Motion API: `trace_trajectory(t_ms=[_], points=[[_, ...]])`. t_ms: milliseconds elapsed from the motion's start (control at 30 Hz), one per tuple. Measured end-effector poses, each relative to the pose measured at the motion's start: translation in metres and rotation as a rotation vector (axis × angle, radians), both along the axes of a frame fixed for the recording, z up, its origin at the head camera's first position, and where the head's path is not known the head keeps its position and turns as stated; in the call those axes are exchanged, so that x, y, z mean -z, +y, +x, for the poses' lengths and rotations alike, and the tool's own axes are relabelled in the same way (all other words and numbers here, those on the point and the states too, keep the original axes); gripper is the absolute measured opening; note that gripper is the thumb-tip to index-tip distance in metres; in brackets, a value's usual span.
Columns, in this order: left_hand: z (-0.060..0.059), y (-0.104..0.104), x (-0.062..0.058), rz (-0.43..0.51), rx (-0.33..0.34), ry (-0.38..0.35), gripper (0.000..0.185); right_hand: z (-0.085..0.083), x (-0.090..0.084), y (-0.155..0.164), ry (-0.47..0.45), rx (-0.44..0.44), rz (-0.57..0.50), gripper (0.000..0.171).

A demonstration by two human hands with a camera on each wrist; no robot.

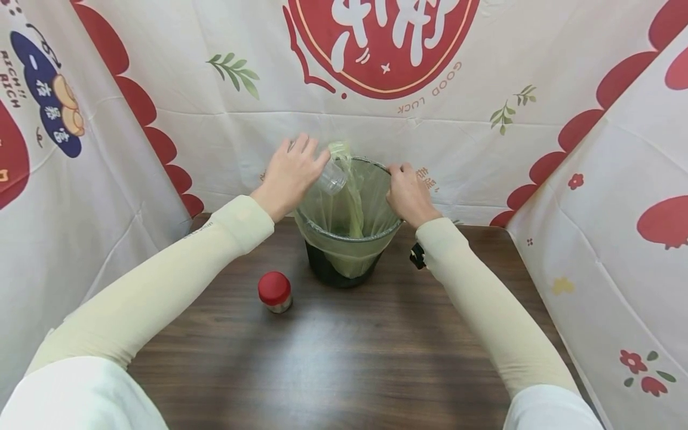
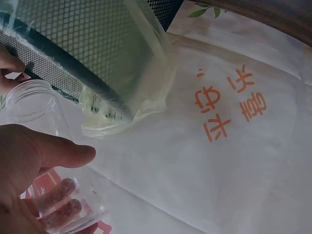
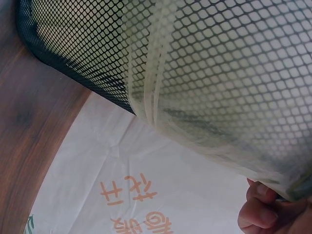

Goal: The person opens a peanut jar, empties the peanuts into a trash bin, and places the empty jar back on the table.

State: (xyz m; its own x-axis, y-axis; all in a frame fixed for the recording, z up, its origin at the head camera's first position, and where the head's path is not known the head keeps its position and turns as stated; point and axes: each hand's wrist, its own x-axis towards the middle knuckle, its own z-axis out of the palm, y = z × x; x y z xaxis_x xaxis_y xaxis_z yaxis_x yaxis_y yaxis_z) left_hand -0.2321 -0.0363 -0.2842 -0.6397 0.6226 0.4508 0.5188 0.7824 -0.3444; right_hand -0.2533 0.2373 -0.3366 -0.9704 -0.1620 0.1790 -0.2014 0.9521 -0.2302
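Observation:
A dark mesh trash bin (image 1: 334, 276) stands at the back of the table, lined with a thin yellowish plastic bag (image 2: 146, 92) folded over its rim. My left hand (image 1: 292, 176) grips a clear jar (image 1: 332, 179) at the bin's left rim, tilted with its open mouth toward the bin. In the left wrist view, thumb and fingers wrap the transparent jar (image 2: 56, 119), and no lid is on it. On the right side, my right hand (image 1: 410, 194) holds the bin's rim, fingers (image 3: 261, 209) curled over the bag's edge.
A small jar with a red lid (image 1: 275, 289) stands on the dark wooden table (image 1: 344, 358), in front and left of the bin. Printed white cloth (image 1: 215, 143) hangs close behind the bin and along both sides. The right wrist wears a black band (image 1: 417, 256).

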Motion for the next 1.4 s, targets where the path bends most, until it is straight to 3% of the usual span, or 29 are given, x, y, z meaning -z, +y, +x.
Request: trace_trajectory(t_ms=[233,500,767,900,1200,1400], points=[[-0.001,-0.001,-0.002,-0.001,-0.002,0.016,0.027,-0.001,-0.001,0.000,-0.023,-0.003,-0.006,0.056],[0.001,0.001,-0.012,-0.048,-0.038,-0.039,0.035,-0.002,-0.005,0.004,-0.060,-0.016,-0.042,0.057],[0.002,-0.003,-0.016,-0.033,-0.034,0.000,0.032,0.005,-0.015,0.006,-0.146,-0.044,-0.069,0.054],[0.003,-0.005,-0.021,-0.030,-0.044,-0.016,0.036,0.011,-0.024,0.007,-0.161,-0.040,-0.073,0.053],[0.008,-0.009,-0.030,0.013,-0.068,-0.043,0.047,0.025,-0.048,0.016,-0.122,-0.026,-0.080,0.054],[0.011,-0.014,-0.028,0.100,-0.033,-0.007,0.040,0.040,-0.055,0.025,-0.078,-0.022,-0.120,0.054]])
